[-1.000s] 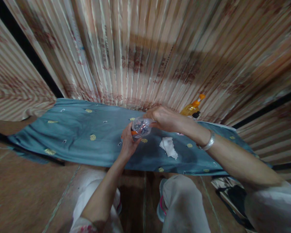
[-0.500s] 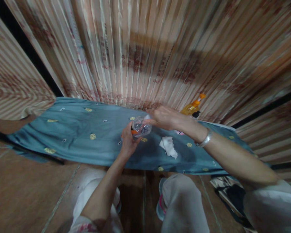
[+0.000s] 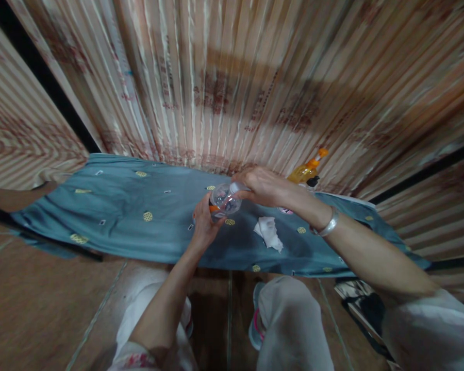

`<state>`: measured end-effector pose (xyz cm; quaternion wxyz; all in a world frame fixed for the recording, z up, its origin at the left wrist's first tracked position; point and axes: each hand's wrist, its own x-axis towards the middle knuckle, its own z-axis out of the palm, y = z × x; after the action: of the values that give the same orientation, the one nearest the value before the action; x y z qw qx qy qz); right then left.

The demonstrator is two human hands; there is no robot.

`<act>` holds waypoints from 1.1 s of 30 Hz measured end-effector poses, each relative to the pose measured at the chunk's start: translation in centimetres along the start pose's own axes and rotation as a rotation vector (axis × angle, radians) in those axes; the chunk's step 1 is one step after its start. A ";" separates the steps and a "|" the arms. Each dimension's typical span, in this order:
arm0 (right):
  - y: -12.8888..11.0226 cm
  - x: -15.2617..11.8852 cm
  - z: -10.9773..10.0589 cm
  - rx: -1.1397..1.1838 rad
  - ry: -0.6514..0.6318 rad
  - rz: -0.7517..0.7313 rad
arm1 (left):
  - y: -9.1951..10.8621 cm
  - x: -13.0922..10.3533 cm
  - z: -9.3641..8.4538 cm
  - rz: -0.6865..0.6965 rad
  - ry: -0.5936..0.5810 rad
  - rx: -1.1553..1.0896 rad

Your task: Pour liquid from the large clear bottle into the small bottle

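A clear plastic bottle (image 3: 225, 202) with an orange and black band is above the cloth-covered bench, held in the closed fingers of my left hand (image 3: 206, 219). At the bottle's upper right, my right hand (image 3: 257, 185) pinches a small whitish piece (image 3: 237, 188) against or just over it. Whether this piece is a cap or folded tissue, I cannot tell. On the cloth below my right forearm lies a crumpled white tissue (image 3: 269, 234).
A yellow bottle with an orange pump (image 3: 304, 172) stands behind my right forearm, beside a black-topped item (image 3: 313, 181). Teal patterned cloth (image 3: 119, 206) covers the bench. Pleated curtains (image 3: 216, 93) hang behind it. A dark and pale bag-like object (image 3: 365, 309) rests on the floor at right.
My right hand has shifted slightly at the bottle, and its thumb has drawn back a little, so more of the whitish piece shows. My left hand stays in place.
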<state>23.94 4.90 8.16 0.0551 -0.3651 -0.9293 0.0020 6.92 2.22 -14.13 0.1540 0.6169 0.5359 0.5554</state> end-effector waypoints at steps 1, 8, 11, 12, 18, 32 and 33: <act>0.0 0.0 -0.1 -0.025 -0.032 0.002 | 0.0 0.0 0.0 -0.004 -0.003 0.002; 0.0 -0.2 -0.3 -0.088 -0.072 0.008 | -0.1 0.1 0.1 0.012 0.009 0.012; -0.3 -0.3 -0.3 -0.099 -0.067 0.019 | -0.1 0.1 0.1 0.016 0.003 0.015; -0.4 -0.4 -0.3 -0.110 -0.074 0.027 | -0.1 0.1 0.1 0.017 0.000 0.017; -1.0 -0.3 -0.3 -0.179 -0.099 0.038 | -0.1 0.2 -0.1 0.005 -0.003 0.037; 2.6 -5.0 5.7 0.232 0.243 0.333 | 0.0 1.0 -0.6 -0.004 0.036 0.017; 3.1 -6.2 7.5 0.216 0.256 0.418 | 0.1 1.1 -0.7 0.004 0.046 0.011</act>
<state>29.77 3.24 -0.04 0.2094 -0.5383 -0.8136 0.0661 6.10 2.84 -13.24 0.1369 0.6060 0.5411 0.5668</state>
